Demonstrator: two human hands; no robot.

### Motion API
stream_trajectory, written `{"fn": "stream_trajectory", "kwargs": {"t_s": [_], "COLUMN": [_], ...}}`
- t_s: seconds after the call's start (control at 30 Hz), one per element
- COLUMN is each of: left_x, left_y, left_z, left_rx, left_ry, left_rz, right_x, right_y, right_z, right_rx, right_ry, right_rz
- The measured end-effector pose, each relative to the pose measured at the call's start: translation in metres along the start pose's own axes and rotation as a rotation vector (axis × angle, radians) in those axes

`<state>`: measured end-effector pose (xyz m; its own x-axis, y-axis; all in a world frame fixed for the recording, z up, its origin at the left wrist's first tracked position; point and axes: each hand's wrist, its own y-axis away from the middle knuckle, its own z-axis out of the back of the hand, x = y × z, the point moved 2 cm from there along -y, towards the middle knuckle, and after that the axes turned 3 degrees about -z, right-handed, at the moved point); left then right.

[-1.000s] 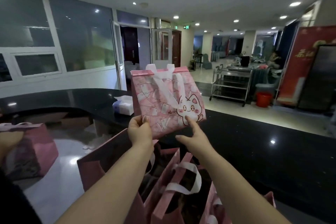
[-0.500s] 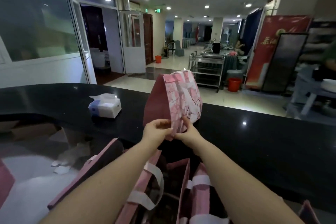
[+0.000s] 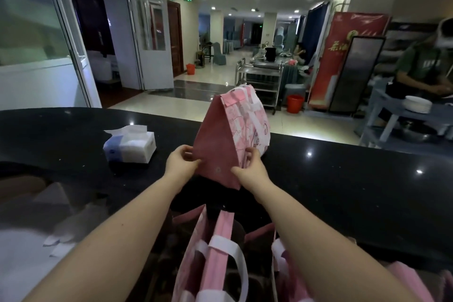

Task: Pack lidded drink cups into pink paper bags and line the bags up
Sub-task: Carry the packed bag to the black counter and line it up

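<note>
A pink paper bag (image 3: pixel 220 144) with white handles and a cartoon print stands upright on the black counter (image 3: pixel 343 179), its plain side panel facing me and its top folded closed. My left hand (image 3: pixel 181 162) pinches the bag's lower left corner. My right hand (image 3: pixel 250 167) grips its lower right edge. Whatever the bag holds is hidden. Below my forearms stand more open pink bags (image 3: pixel 215 260) with white handles, at the bottom of the view, their insides dark.
A tissue pack (image 3: pixel 130 144) lies on the counter left of the bag. Beyond the counter are a tiled hall, a steel trolley (image 3: pixel 259 78), an orange bucket (image 3: pixel 295 103) and, at right, a person (image 3: pixel 426 68) at a table with stacked plates (image 3: pixel 418 104).
The bag came down from mid-air and turned, its printed face swinging right, and now stands on the counter. Both hands slid to its bottom corners. My view turned right.
</note>
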<state>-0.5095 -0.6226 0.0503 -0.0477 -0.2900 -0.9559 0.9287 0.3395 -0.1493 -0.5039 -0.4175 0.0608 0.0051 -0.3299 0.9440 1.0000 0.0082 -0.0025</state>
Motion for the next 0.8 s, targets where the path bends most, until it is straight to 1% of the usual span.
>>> {"fn": "stream_trajectory", "kwargs": {"t_s": [0.13, 0.3, 0.37, 0.47, 0.5, 0.6, 0.73, 0.8], "left_x": [0.003, 0.015, 0.022, 0.025, 0.024, 0.009, -0.035, -0.057], "left_y": [-0.011, -0.022, -0.023, -0.019, -0.017, -0.009, 0.007, 0.018], "left_z": [0.026, 0.074, 0.088, 0.092, 0.092, 0.094, 0.094, 0.088], "left_rx": [-0.11, -0.212, -0.242, -0.225, -0.222, -0.237, -0.331, -0.34], "left_ry": [-0.121, -0.201, -0.216, -0.211, -0.211, -0.283, -0.415, -0.516], "left_rz": [-0.046, -0.021, -0.022, -0.029, -0.03, -0.09, -0.253, -0.355], "right_x": [0.013, 0.025, 0.027, 0.023, 0.021, 0.021, 0.042, 0.058], "right_y": [-0.021, -0.045, -0.051, -0.053, -0.053, -0.047, -0.035, -0.024], "right_z": [-0.03, -0.083, -0.099, -0.108, -0.109, -0.103, -0.065, -0.039], "right_rx": [0.06, 0.146, 0.144, 0.086, 0.095, 0.195, 0.272, 0.303], "right_ry": [0.0, 0.057, 0.082, 0.132, 0.15, 0.238, 0.362, 0.417], "right_rz": [0.017, 0.06, 0.068, 0.091, 0.089, 0.056, 0.08, 0.116]}}
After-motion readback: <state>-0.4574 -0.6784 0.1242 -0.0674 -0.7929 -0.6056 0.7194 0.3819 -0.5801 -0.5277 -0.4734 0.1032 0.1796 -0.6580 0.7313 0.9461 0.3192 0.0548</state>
